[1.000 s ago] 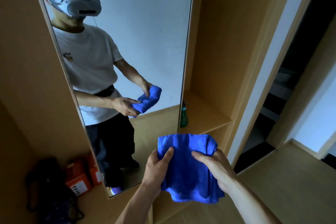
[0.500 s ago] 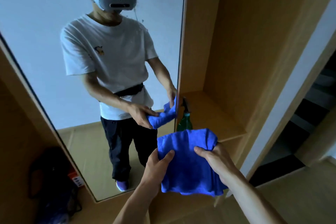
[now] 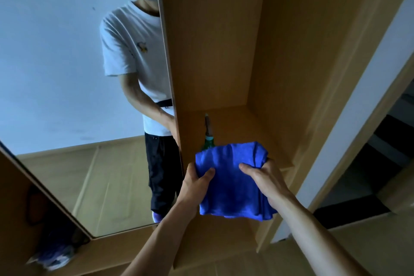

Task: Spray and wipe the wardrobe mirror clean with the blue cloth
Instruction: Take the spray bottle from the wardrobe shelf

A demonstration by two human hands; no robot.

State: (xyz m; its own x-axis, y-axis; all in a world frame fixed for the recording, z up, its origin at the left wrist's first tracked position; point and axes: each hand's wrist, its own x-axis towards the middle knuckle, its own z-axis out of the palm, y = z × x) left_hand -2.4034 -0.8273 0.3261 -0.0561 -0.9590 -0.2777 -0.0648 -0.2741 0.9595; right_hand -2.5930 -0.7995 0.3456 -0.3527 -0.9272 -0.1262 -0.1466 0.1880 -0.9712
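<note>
I hold the blue cloth (image 3: 230, 177) bunched between both hands before the open wardrobe niche, just right of the mirror (image 3: 67, 74). My left hand (image 3: 195, 184) pinches its left edge, thumb on top; my right hand (image 3: 266, 179) grips the gathered right corner. Soft, light and limp, it will likely sag wherever unsupported, so a folded pad should suit wiping. A green spray bottle (image 3: 208, 139) stands on the shelf (image 3: 257, 132) just behind, partly hidden.
</note>
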